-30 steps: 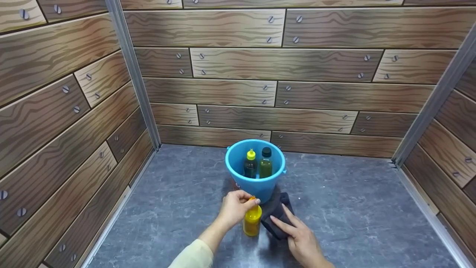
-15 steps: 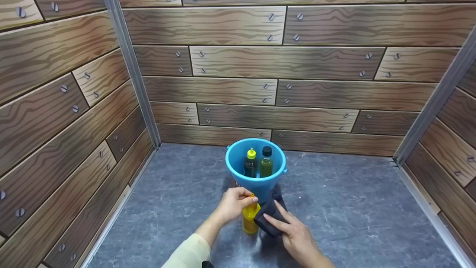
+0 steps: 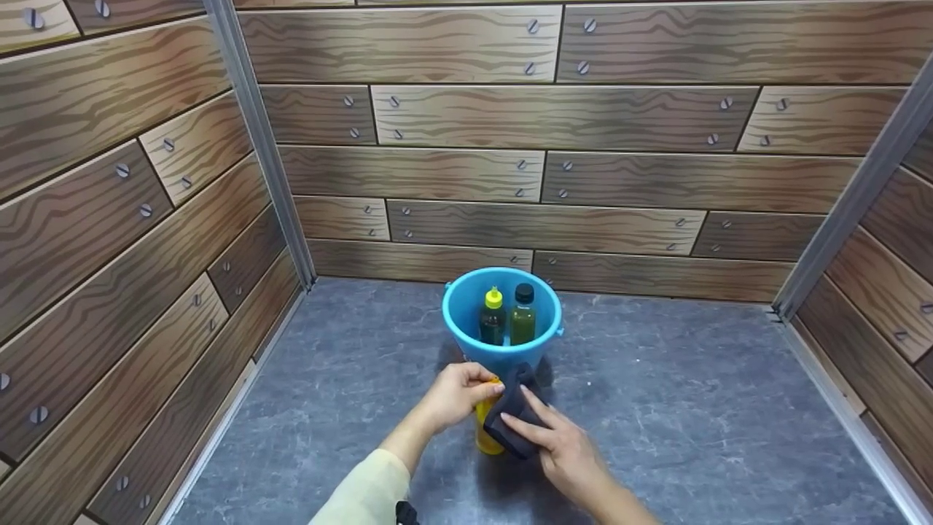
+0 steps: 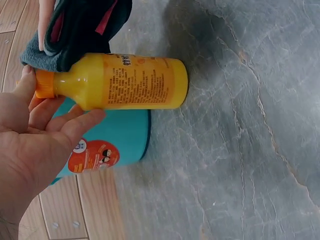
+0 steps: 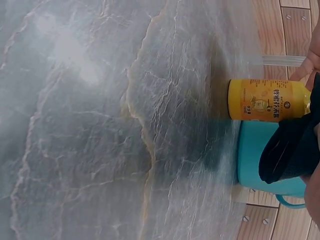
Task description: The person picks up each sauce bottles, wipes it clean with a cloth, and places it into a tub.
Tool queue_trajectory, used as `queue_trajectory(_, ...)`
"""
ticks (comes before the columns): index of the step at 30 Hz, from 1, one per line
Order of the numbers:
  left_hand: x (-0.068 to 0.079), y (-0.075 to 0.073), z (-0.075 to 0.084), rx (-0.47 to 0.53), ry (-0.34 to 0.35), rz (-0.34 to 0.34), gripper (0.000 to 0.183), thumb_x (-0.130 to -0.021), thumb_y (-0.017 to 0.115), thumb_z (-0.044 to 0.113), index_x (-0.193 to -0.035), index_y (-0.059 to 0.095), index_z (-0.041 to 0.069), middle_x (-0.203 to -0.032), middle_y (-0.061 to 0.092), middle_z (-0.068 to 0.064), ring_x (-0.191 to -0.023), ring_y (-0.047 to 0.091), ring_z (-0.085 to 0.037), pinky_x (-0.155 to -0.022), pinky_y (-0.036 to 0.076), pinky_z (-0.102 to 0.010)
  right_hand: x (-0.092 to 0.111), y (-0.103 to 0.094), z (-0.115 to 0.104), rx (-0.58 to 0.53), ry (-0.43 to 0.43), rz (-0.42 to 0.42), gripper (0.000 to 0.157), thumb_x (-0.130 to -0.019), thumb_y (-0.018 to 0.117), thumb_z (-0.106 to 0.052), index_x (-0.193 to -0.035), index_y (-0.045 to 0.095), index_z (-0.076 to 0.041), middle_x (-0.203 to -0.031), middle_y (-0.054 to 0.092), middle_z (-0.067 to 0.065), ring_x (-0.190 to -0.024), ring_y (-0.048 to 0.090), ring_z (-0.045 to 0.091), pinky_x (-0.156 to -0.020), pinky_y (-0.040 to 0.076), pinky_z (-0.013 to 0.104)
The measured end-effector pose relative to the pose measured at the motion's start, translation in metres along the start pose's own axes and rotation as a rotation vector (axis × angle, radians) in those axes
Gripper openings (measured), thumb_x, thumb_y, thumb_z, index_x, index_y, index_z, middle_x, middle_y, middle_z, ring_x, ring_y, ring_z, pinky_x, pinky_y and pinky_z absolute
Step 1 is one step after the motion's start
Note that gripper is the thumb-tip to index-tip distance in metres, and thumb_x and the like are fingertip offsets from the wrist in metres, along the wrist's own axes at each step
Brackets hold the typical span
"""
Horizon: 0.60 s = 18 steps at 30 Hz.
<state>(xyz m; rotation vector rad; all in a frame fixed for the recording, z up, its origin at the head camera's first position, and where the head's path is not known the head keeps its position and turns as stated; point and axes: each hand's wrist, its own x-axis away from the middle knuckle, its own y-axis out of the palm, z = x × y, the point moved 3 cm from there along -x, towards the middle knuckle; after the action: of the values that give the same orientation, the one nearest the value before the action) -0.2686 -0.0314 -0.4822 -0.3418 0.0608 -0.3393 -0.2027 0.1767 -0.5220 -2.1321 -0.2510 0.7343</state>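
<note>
A yellow bottle [image 3: 488, 442] with an orange cap stands upright on the floor in front of the blue bucket [image 3: 503, 351]. My left hand [image 3: 450, 399] pinches that cap [image 4: 45, 84] between thumb and fingers, as the left wrist view shows. With my right hand [image 3: 572, 452] I hold a dark folded cloth [image 3: 515, 421] against the bottle's right side, near its shoulder and neck. In the head view the cloth hides much of the bottle. Printed labels show on the bottle [image 5: 260, 101] in both wrist views.
Inside the bucket stand a dark bottle [image 3: 493, 322] with a yellow cap and a green bottle [image 3: 522, 324] with a black cap. Wood-patterned walls [image 3: 466, 117] enclose the grey marbled floor [image 3: 678, 394] on the left, back and right.
My right hand has brought the cloth leftward onto the bottle, which is now more covered in the head view. The left hand keeps its pinch on the cap.
</note>
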Motion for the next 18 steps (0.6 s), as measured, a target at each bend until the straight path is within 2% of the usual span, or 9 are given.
queue_trajectory(3, -0.001, 0.000, -0.001, 0.001, -0.008, 0.003, 0.012, -0.104, 0.072, 0.019, -0.102, 0.077, 0.008, -0.088, 0.075, -0.001, -0.076, 0.062, -0.020, -0.069, 0.052, -0.033, -0.004, 0.002, 0.001, 0.012, 0.009, -0.048, 0.077, -0.091, 0.063, 0.014, -0.143, 0.067, -0.044, -0.163, 0.048, 0.007, -0.137, 0.056, 0.039, -0.099, 0.055, 0.058)
queue_trajectory(7, -0.002, 0.000, -0.002, -0.007, -0.020, -0.001, 0.013, -0.104, 0.073, 0.020, -0.101, 0.076, 0.008, -0.086, 0.074, -0.001, -0.072, 0.060, -0.016, -0.066, 0.050, -0.030, -0.009, 0.005, 0.001, 0.015, 0.013, -0.068, 0.074, -0.093, 0.064, 0.011, -0.143, 0.067, -0.043, -0.163, 0.047, 0.006, -0.139, 0.055, 0.038, -0.099, 0.055, 0.057)
queue_trajectory(14, -0.002, 0.000, -0.003, -0.008, -0.030, -0.007, 0.014, -0.103, 0.075, 0.024, -0.101, 0.076, 0.010, -0.089, 0.075, 0.000, -0.073, 0.060, -0.015, -0.067, 0.050, -0.030, -0.012, 0.012, 0.003, -0.007, 0.034, -0.089, 0.069, -0.094, 0.063, 0.011, -0.141, 0.070, -0.040, -0.163, 0.048, 0.008, -0.141, 0.053, 0.039, -0.101, 0.053, 0.059)
queue_trajectory(18, -0.004, 0.001, -0.004, -0.003, -0.035, -0.001, 0.014, -0.102, 0.076, 0.023, -0.100, 0.076, 0.010, -0.090, 0.076, -0.001, -0.076, 0.063, -0.016, -0.072, 0.055, -0.036, -0.015, 0.015, 0.002, 0.004, 0.025, -0.059, 0.071, -0.090, 0.064, 0.014, -0.137, 0.073, -0.038, -0.160, 0.051, 0.009, -0.140, 0.054, 0.039, -0.099, 0.054, 0.059)
